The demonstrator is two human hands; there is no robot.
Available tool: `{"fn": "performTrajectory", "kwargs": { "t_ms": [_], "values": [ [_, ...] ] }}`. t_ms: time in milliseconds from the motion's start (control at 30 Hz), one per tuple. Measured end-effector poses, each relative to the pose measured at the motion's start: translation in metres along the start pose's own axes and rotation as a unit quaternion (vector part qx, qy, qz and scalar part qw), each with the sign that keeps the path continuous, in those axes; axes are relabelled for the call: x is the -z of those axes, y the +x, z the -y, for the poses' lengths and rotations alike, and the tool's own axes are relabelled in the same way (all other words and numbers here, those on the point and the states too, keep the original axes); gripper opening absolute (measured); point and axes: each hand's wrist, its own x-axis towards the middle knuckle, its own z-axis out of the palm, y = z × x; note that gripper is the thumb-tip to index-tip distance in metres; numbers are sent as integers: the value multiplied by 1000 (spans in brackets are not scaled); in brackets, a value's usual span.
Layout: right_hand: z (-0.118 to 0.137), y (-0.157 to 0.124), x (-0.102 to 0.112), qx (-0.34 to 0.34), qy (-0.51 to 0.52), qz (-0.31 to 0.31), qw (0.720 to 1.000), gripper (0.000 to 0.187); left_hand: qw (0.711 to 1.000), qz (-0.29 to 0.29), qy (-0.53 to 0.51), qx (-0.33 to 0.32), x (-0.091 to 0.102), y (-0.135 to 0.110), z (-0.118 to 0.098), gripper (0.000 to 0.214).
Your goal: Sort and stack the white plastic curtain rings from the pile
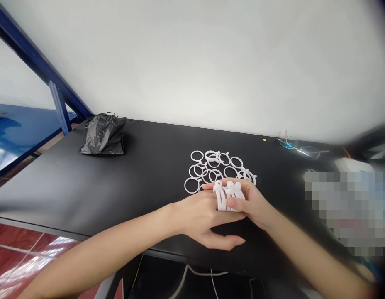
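My left hand [205, 214] reaches in from the left, its fingers stretched out and the thumb held apart. Several white curtain rings [222, 199], with small rounded tabs on top, sit around its fingers in a bunch. My right hand [253, 201] comes from the right and grips this bunch, the thumb on the near side and the fingers partly hidden behind. Just beyond both hands, several loose curtain rings [197, 156] lie spread on the black table [149, 166], some overlapping. The hands cover part of this group.
A crumpled black plastic bag [103, 135] rests at the table's back left. Clear plastic wrapping [288, 143] lies at the back right, near a small yellow bit [264, 140]. A blurred-out patch [348, 211] hides the right side. Cables [188, 276] hang below the front edge.
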Motion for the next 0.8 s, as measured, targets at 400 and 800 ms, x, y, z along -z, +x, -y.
{"fn": "performTrajectory", "kwargs": {
  "t_ms": [400, 800],
  "values": [
    [-5, -1, -2, 76, -1, -58, 995, 20, 993, -97, 34, -61, -3, 3, 5, 43],
    [-2, 3, 14, 10, 143, 82, 986, 54, 908, -140, -395, 20, 17, 6, -17, 41]
  ]
}}
